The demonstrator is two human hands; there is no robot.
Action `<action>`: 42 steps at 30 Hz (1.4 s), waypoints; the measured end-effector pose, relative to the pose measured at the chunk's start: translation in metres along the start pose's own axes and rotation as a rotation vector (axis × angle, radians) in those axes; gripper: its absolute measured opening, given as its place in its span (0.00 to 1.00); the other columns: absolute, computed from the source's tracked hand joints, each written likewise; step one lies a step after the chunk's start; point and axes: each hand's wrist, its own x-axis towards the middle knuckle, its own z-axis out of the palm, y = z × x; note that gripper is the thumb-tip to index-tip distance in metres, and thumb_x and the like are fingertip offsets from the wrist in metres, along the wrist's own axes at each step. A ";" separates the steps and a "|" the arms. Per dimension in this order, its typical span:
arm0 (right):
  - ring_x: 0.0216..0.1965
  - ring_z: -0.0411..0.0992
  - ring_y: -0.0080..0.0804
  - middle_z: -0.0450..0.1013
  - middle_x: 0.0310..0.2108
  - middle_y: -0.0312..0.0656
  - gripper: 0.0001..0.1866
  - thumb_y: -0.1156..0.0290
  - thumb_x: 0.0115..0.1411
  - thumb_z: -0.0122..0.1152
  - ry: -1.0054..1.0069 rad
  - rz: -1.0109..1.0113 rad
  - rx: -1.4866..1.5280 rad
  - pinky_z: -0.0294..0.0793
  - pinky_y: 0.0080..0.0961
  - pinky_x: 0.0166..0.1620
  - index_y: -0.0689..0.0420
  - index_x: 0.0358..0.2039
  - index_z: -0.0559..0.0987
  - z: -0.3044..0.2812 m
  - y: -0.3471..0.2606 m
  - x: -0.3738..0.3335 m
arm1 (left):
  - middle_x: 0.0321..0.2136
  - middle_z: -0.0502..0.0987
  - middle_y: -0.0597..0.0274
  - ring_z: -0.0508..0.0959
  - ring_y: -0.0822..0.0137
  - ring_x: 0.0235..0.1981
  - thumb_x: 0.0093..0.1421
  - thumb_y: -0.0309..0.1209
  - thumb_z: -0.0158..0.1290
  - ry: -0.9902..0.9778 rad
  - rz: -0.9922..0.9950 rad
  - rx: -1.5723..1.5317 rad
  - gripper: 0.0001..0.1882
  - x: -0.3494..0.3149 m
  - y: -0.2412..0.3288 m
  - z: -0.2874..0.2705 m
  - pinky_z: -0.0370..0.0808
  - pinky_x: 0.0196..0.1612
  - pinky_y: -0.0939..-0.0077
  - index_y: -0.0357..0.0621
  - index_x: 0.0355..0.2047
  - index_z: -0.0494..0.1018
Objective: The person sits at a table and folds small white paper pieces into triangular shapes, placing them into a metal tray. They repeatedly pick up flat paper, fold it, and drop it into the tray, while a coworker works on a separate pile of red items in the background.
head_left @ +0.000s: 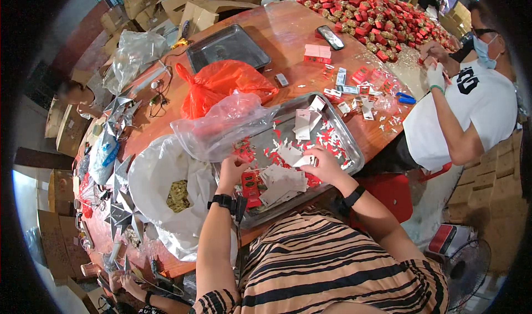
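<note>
Under right hand [324, 167], white cards [282, 178], tray [354, 148]

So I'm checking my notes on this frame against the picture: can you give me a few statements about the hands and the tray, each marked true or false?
1. Both hands work over a metal tray. True.
2. The left hand holds a phone. False: it is at small red pieces in the tray.
3. The right hand rests on pale paper pieces. True.
4. The orange-red bag lies inside the tray. False: it lies on the wooden table beyond it.
</note>
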 end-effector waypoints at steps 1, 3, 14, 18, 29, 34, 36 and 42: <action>0.33 0.69 0.43 0.69 0.31 0.45 0.20 0.62 0.39 0.68 -0.052 -0.001 -0.009 0.69 0.31 0.39 0.59 0.32 0.77 0.000 -0.009 0.001 | 0.16 0.74 0.62 0.72 0.74 0.19 0.45 0.25 0.58 0.000 -0.047 -0.055 0.06 -0.002 0.001 -0.002 0.68 0.25 0.79 0.34 0.20 0.75; 0.34 0.69 0.43 0.69 0.31 0.44 0.21 0.61 0.39 0.68 -0.151 0.000 -0.030 0.69 0.31 0.39 0.58 0.33 0.77 -0.001 -0.029 0.001 | 0.17 0.75 0.63 0.73 0.75 0.20 0.46 0.25 0.57 0.002 -0.118 -0.219 0.05 -0.001 0.003 -0.002 0.69 0.25 0.80 0.34 0.22 0.74; 0.39 0.67 0.39 0.67 0.33 0.41 0.19 0.61 0.39 0.64 -0.220 -0.120 -0.248 0.63 0.36 0.43 0.54 0.33 0.76 0.004 -0.057 -0.001 | 0.23 0.76 0.63 0.73 0.76 0.23 0.53 0.24 0.52 -0.114 -0.260 -0.653 0.10 -0.015 0.055 -0.008 0.71 0.28 0.84 0.32 0.35 0.74; 0.40 0.66 0.38 0.67 0.33 0.40 0.19 0.63 0.38 0.63 -0.128 -0.201 -0.347 0.63 0.36 0.43 0.56 0.33 0.76 0.004 -0.062 0.001 | 0.23 0.76 0.63 0.73 0.76 0.23 0.53 0.24 0.52 -0.119 -0.273 -0.616 0.11 -0.020 0.065 -0.006 0.71 0.29 0.84 0.32 0.36 0.75; 0.40 0.64 0.38 0.65 0.32 0.40 0.20 0.65 0.37 0.66 -0.091 -0.203 -0.368 0.60 0.36 0.43 0.56 0.33 0.75 0.011 -0.061 0.002 | 0.26 0.77 0.64 0.73 0.77 0.27 0.52 0.24 0.54 -0.192 -0.188 -0.541 0.14 -0.026 0.079 -0.001 0.70 0.33 0.83 0.31 0.39 0.74; 0.39 0.65 0.36 0.65 0.33 0.39 0.21 0.65 0.37 0.65 0.007 -0.167 -0.317 0.62 0.34 0.42 0.56 0.34 0.75 0.004 -0.063 -0.001 | 0.28 0.76 0.64 0.73 0.78 0.27 0.51 0.24 0.54 -0.145 -0.182 -0.532 0.17 -0.027 0.081 -0.001 0.70 0.34 0.84 0.31 0.42 0.72; 0.38 0.65 0.36 0.65 0.33 0.39 0.21 0.66 0.36 0.66 0.046 -0.180 -0.319 0.61 0.34 0.42 0.55 0.35 0.75 0.004 -0.061 -0.001 | 0.28 0.76 0.64 0.73 0.78 0.27 0.51 0.24 0.54 -0.144 -0.167 -0.500 0.17 -0.027 0.081 -0.002 0.70 0.34 0.84 0.31 0.43 0.72; 0.38 0.64 0.35 0.64 0.32 0.38 0.23 0.65 0.37 0.67 0.118 -0.184 -0.324 0.61 0.33 0.41 0.55 0.36 0.74 0.003 -0.057 0.001 | 0.26 0.73 0.67 0.72 0.78 0.27 0.50 0.22 0.54 -0.159 -0.131 -0.432 0.19 -0.026 0.082 0.001 0.70 0.33 0.84 0.31 0.44 0.71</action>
